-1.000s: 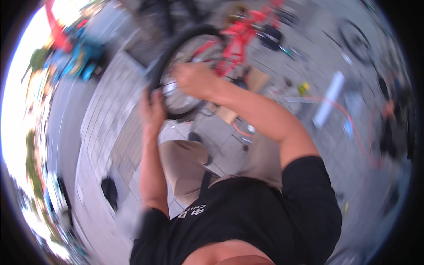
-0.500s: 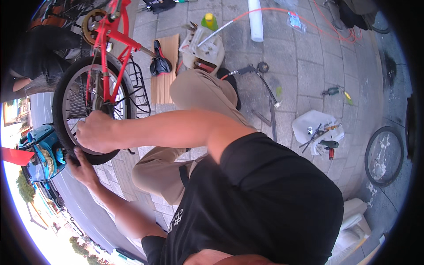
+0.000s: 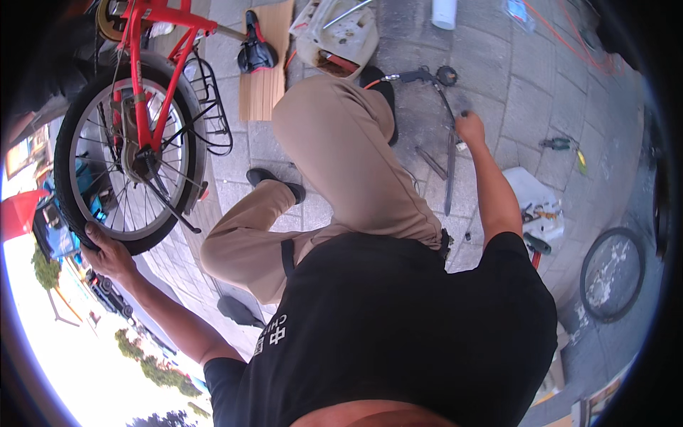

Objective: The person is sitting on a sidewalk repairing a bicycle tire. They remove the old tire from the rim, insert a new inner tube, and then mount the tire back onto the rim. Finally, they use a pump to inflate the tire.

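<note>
A red bicycle (image 3: 149, 78) stands at the left, its black-tyred wheel (image 3: 65, 171) close to me. My left hand (image 3: 108, 252) grips the tyre's lower edge, thumb on the near side and fingers partly hidden behind it. Far to the right, my right hand (image 3: 470, 128) is closed low over the paving, beside the hose end of an air inflator gun (image 3: 413, 75) with a round gauge (image 3: 447, 76). A small dark bit shows at its fingers; what they hold is unclear. A long dark flat bar (image 3: 449, 174) lies just beside this hand.
A black saddle (image 3: 257, 53) rests over cardboard (image 3: 255, 96). Near my feet stands a dirty white container (image 3: 302, 46) of tools. Pliers (image 3: 556, 144), a white tray (image 3: 526, 188) with small parts and a loose tyre (image 3: 585, 285) lie at the right. Another person's dark clothing (image 3: 43, 71) is behind the bicycle.
My right hand has left the wheel and swung far right to the inflator's hose end. My left hand keeps hold of the tyre. The view has shifted, and the kickstand side now shows fully.
</note>
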`<act>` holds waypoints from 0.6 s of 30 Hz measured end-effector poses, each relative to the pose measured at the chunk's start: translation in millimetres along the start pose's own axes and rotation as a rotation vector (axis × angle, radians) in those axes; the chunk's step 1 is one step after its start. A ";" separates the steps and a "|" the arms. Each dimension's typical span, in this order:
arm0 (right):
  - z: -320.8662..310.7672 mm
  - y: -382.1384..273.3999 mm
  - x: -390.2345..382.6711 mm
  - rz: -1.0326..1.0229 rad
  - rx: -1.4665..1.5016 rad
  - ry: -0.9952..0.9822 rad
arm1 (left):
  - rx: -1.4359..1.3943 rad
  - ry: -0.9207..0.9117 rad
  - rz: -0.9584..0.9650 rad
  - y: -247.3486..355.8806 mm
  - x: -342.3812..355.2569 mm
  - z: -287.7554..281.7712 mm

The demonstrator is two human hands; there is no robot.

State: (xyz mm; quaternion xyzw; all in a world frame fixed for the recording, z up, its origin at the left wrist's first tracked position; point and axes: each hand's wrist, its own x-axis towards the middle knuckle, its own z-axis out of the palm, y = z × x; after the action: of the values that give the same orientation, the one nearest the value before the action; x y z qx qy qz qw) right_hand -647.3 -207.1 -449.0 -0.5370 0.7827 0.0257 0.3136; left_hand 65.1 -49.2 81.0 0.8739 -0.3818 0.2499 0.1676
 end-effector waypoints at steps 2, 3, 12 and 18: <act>25.2 26.1 4.8 -0.108 -0.078 -0.011 | 0.000 -0.009 -0.126 -14.3 -12.2 0.6; 36.1 47.0 16.2 -0.189 -0.183 -0.096 | 0.023 -0.019 -0.152 -22.4 -13.7 0.9; 94.3 69.1 47.4 -0.324 -0.261 -0.118 | -0.324 -0.072 -0.067 28.3 -58.7 -10.4; 68.0 59.0 46.8 -0.158 0.371 -0.604 | -0.305 -0.230 -0.178 21.3 -71.4 -24.9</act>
State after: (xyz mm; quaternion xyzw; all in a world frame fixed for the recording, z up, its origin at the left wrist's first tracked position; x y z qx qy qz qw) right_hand -677.0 -195.1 -545.3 -0.4981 0.6023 0.0164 0.6237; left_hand -0.2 -9.4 63.3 0.8915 -0.3530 0.0719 0.2746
